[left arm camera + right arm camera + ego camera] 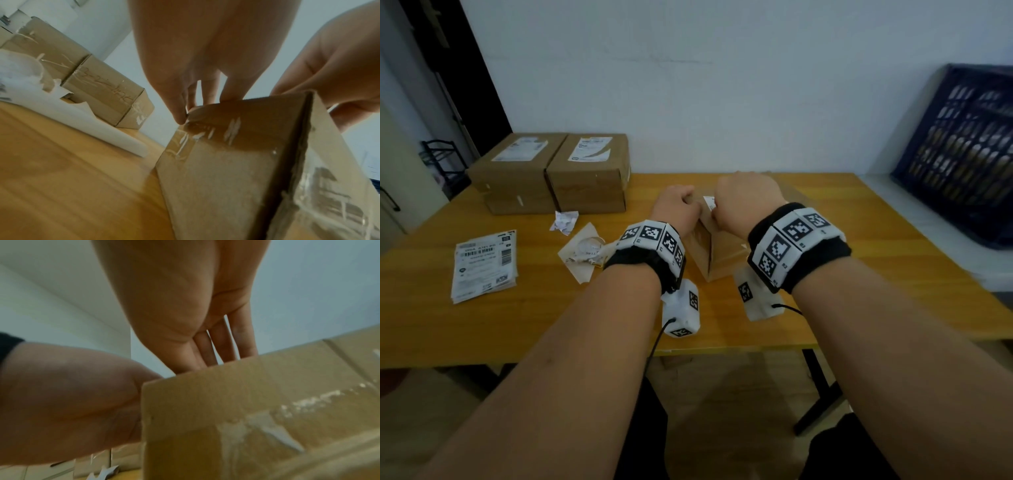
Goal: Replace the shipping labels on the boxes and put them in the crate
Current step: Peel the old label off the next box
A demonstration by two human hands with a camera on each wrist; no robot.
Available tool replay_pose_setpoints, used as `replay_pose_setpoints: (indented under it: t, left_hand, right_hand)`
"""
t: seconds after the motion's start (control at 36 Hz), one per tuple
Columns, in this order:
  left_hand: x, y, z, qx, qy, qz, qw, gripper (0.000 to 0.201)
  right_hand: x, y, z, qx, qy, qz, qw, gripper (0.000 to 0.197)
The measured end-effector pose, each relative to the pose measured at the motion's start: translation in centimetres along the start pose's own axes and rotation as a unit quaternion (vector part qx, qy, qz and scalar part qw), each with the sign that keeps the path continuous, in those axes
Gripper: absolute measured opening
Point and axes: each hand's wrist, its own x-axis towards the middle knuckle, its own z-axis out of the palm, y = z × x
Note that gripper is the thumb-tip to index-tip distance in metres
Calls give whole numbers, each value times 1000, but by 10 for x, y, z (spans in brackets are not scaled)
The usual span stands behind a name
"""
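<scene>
While the left hand (677,209) grips the upper edge of the box (717,251) standing on the table (859,274), the right hand (743,198) pinches its old label (709,202); peel slowly. Beyond, the crate (962,154) waits.

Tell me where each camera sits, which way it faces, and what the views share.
Head: on the head, looking forward and down at the table; both forearms and hands show.
Left wrist: under the left hand, looking along its fingers to the box.
Right wrist: under the right hand, looking along its fingers.
Shared: that tilted box, both hands.
</scene>
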Motion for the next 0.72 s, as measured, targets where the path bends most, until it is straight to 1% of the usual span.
replay_pose_setpoints:
  t: [0.08, 0.11, 0.19, 0.22, 0.36, 0.44, 0.5, 0.53, 0.56, 0.58, 0.61, 0.67, 0.72]
  left_hand:
    - [0, -1, 0, -13, -13, 0, 1000, 13]
    - [1, -2, 0, -17, -14, 2, 1000, 13]
    - [2, -3, 0, -3, -3, -6, 1000, 38]
    - [1, -2, 0, 2, -1, -5, 1000, 42]
    - [0, -3, -1, 10, 0, 10, 1000, 42]
    - [0, -3, 1, 11, 4, 8, 1000, 32]
    - [0, -3, 1, 11, 2, 1, 1000, 28]
    - [0, -4, 2, 7, -8, -4, 1000, 17]
    - [-1, -3, -1, 7, -15, -5, 1000, 19]
    - [-3, -2, -2, 13, -21, -8, 1000, 34]
    - [-4, -1, -3, 13, -23, -12, 1000, 42]
    - [-4, 0, -4, 13, -24, -13, 1000, 43]
    - [-3, -1, -3, 16, -24, -11, 1000, 39]
  right_hand:
    - [-5, -2, 1, 11, 10, -13, 1000, 34]
    - [-7, -2, 1, 14, 12, -16, 1000, 36]
    - [-12, -4, 3, 33, 24, -23, 999, 39]
    - [-13, -3, 4, 38, 29, -25, 999, 40]
    - [-18, -3, 6, 49, 50, -14, 997, 38]
    - [-17, -2, 12, 54, 66, 6, 996, 37]
    - [-10, 2, 18, 60, 74, 26, 995, 30]
    - [-5, 5, 20, 73, 71, 40, 994, 27]
    - [1, 8, 22, 87, 62, 55, 993, 27]
    - [5, 12, 23, 99, 47, 69, 992, 29]
    - [7, 15, 23, 110, 35, 79, 990, 31]
    - [8, 20, 22, 141, 27, 83, 986, 33]
    - [6, 22, 19, 177, 17, 73, 981, 27]
